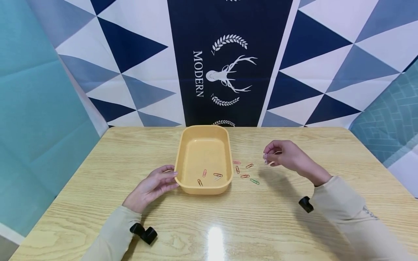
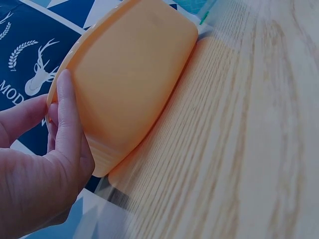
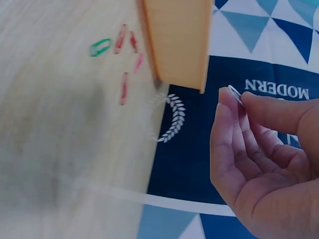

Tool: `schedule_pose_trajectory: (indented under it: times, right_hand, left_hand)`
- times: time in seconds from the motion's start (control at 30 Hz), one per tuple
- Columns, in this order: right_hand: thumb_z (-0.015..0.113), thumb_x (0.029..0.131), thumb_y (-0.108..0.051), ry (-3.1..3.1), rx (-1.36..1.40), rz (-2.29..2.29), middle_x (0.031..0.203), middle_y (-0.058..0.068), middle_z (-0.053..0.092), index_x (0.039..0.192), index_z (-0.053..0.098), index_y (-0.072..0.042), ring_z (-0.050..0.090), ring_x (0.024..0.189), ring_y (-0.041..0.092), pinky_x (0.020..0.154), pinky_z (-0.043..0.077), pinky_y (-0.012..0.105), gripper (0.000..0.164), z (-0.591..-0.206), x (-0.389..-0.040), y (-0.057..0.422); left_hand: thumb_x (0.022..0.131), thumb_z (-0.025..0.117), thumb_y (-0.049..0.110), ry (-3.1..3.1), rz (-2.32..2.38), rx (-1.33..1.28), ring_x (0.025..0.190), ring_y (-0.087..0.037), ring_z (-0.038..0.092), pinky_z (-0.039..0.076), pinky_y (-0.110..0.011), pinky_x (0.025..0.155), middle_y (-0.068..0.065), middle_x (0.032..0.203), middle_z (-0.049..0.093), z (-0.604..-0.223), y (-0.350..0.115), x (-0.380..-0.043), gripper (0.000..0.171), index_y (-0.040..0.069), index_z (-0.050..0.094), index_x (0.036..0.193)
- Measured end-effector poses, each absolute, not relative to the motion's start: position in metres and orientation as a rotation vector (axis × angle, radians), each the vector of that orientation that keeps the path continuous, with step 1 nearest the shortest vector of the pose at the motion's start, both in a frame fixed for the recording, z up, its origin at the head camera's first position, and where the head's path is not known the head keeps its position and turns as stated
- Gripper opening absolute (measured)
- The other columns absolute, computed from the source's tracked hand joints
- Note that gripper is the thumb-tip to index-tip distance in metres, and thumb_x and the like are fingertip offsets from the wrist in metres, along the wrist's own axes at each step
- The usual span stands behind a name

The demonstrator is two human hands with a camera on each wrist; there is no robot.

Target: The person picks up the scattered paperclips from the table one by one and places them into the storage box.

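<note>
A yellow plastic tray (image 1: 205, 145) stands on the table with several paper clips in it, among them a pink paper clip (image 1: 204, 173) and a white one partly under a red one. My left hand (image 1: 156, 186) pinches the tray's left rim near the front corner, thumb at the edge and fingers along the outer wall (image 2: 129, 64). Off to the right, my right hand (image 1: 284, 156) holds a white paper clip (image 3: 235, 93) between thumb and fingertips, raised above the table. Between tray and right hand lie a green paper clip (image 1: 254, 181), a pink one and several red ones.
The wooden table (image 1: 183, 224) reaches back to a patterned cloth (image 1: 140, 54) with triangles and a dark deer panel. Teal cloth (image 1: 32, 108) hangs at the left side, and more teal covering (image 1: 392, 119) is at the right.
</note>
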State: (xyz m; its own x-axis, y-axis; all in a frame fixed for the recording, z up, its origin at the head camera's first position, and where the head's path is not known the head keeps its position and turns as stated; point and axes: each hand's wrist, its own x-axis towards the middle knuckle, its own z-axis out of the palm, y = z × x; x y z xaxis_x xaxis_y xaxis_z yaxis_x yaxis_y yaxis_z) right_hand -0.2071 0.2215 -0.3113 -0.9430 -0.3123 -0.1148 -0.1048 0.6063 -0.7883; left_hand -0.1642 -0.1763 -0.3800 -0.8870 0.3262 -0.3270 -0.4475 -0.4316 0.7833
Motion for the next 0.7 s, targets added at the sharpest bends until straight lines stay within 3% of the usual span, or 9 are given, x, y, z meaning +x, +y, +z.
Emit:
schedule_pose_trajectory:
  times: [0.37,0.7]
  right_hand:
    - [0.065,0.091,-0.007,2.588,-0.436,-1.129,0.085,0.006,0.065,0.099,0.061,0.002,0.061,0.078,0.018,0.071,0.054,0.028,0.013,-0.29,-0.199,0.213]
    - [0.067,0.089,-0.005,2.507,-0.542,-1.058,0.081,0.004,0.067,0.095,0.061,0.002,0.064,0.076,0.018,0.072,0.057,0.033,0.01,-0.278,-0.204,0.189]
  left_hand:
    - [0.096,0.05,-0.006,1.338,2.318,-0.213,0.098,-0.025,0.062,0.055,-0.034,0.087,-0.022,0.116,0.051,-0.379,-0.175,-0.163,0.046,-0.005,0.028,0.136]
    - [0.096,0.051,-0.005,1.32,2.32,-0.204,0.099,-0.026,0.062,0.055,-0.032,0.087,-0.022,0.117,0.052,-0.379,-0.177,-0.163,0.047,-0.005,0.027,0.136]
